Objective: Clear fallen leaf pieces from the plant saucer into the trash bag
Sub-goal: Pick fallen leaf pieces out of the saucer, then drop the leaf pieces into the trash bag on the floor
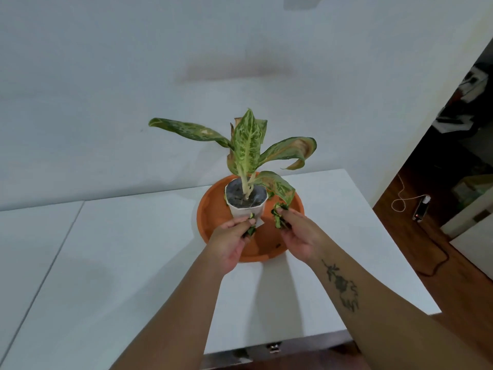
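Observation:
An orange round saucer sits on a white table, with a white pot holding a green speckled plant standing in it. My left hand hovers over the saucer's near side, its fingers pinched on green leaf pieces. My right hand is just to its right, fingers closed on more leaf pieces below a drooping leaf. One small dark scrap lies on the saucer floor near the front rim. No trash bag is in view.
The white table runs left, with a seam to a second top at far left; its front edge is close to me. A white wall stands behind. At right, wooden floor holds a cable and a small device.

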Available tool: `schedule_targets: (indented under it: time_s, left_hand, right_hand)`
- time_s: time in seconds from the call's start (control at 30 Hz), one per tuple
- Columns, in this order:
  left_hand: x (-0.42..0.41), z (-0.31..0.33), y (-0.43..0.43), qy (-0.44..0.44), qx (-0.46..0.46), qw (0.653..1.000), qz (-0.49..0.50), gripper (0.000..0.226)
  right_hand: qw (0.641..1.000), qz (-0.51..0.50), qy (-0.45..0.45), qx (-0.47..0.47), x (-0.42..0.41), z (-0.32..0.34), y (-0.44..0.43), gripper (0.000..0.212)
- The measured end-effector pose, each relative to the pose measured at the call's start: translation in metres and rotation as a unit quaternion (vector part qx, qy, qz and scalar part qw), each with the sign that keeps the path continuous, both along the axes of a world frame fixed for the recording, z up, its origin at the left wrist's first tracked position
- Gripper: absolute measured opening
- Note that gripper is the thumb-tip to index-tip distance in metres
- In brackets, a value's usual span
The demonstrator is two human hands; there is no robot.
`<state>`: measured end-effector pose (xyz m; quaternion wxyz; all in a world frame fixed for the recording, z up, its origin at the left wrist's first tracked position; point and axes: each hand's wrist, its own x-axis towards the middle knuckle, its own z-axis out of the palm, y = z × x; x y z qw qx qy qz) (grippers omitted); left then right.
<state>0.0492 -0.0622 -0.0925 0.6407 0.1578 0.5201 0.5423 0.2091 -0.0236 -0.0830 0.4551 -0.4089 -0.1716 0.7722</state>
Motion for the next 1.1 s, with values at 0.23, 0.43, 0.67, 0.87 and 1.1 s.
schedule_targets:
  time_s: [0.23, 0.43, 0.67, 0.87, 1.1]
  left_hand:
    - [0.071, 0.006, -0.007, -0.071, 0.017, 0.993, 0.087, 0.029]
    - [0.134, 0.011, 0.0, -0.073, 0.018, 0.992, 0.099, 0.021]
    - [0.193, 0.015, 0.024, -0.086, 0.009, 0.995, 0.049, 0.022]
    - [0.228, 0.005, 0.054, -0.088, -0.003, 0.996, -0.014, 0.019]
    - [0.275, -0.003, 0.083, -0.092, -0.02, 0.99, -0.103, 0.022]
  right_hand:
    - [0.999, 0.05, -0.001, -0.007, 0.061, 0.005, 0.005, 0.012]
    - [0.999, 0.043, -0.003, -0.019, 0.129, 0.007, 0.015, 0.01]
    - [1.0, -0.007, 0.009, -0.025, 0.189, 0.002, 0.031, 0.01]
    - [0.995, -0.094, 0.003, -0.037, 0.226, -0.002, 0.04, 0.009]
    - [0.982, -0.185, 0.002, -0.04, 0.273, -0.005, 0.041, 0.013]
